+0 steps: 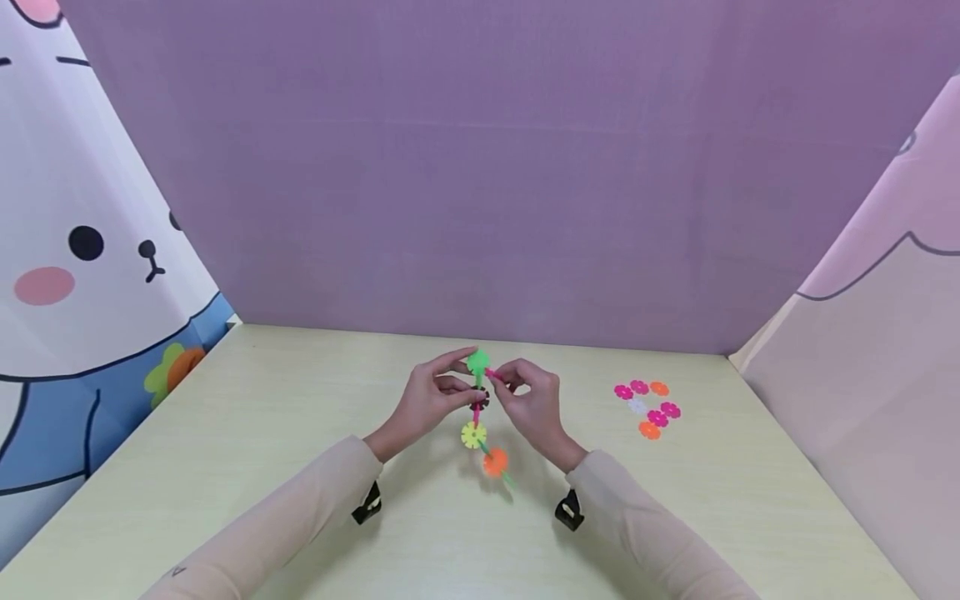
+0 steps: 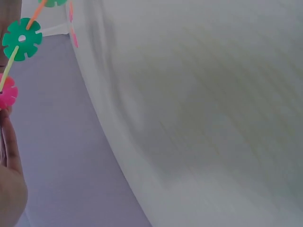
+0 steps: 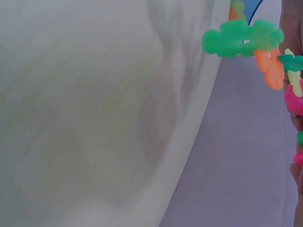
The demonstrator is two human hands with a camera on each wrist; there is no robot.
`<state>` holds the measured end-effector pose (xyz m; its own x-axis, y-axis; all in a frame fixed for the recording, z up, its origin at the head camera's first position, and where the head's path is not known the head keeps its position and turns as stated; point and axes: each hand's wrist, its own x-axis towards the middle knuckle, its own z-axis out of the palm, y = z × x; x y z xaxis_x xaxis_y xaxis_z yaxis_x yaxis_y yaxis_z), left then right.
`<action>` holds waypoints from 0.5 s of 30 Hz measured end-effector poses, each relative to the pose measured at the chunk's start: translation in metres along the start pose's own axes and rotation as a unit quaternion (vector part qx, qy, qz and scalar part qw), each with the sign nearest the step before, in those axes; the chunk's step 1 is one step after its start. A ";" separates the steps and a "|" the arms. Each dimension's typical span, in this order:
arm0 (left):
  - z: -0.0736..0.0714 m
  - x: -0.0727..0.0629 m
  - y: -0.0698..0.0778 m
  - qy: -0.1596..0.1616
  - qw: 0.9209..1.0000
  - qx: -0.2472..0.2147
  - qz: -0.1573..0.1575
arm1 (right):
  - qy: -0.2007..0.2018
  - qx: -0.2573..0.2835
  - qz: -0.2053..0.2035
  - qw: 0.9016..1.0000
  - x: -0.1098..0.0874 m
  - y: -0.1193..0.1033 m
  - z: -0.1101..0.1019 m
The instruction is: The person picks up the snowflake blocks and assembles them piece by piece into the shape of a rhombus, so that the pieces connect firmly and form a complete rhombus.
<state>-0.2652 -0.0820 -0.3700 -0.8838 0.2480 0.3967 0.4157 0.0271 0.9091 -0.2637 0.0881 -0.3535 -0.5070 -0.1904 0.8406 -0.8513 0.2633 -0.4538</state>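
Note:
Several notched plastic snowflake discs are slotted together in a chain between the hands. In the head view it runs from a bright green disc (image 1: 478, 360) at the top, past a yellow disc (image 1: 473, 435), to an orange disc (image 1: 496, 462) lower down. My left hand (image 1: 429, 402) grips the chain's upper part, thumb over a dark disc. With thumb and fingertips, my right hand (image 1: 534, 407) pinches a small pink disc (image 1: 491, 374) at the green disc's edge; whether it is slotted in, I cannot tell. The chain's near end shows a green disc (image 3: 227, 40) in the right wrist view.
Loose pink, orange and white discs (image 1: 657, 418) lie on the pale table (image 1: 315, 392), to the right of the hands. A purple cloth wall (image 1: 480, 183) rises behind the table, with printed cloth panels at both sides.

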 end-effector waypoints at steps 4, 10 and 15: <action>0.001 -0.004 0.011 -0.007 1.000 -0.009 -0.009 | 0.009 0.001 -0.006 1.000 -0.003 0.004 0.002; 0.000 -0.002 -0.001 -0.006 1.000 -0.012 -0.004 | 0.005 -0.006 -0.006 1.000 -0.002 0.004 0.002; -0.003 0.002 -0.012 -0.009 1.000 -0.006 0.015 | 0.006 -0.011 -0.004 1.000 0.001 0.003 0.003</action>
<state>-0.2723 -0.0847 -0.3796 -0.8671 0.2656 0.4215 0.4390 0.0071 0.8985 -0.2666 0.0858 -0.3551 -0.4986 -0.1814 0.8476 -0.8519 0.2832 -0.4405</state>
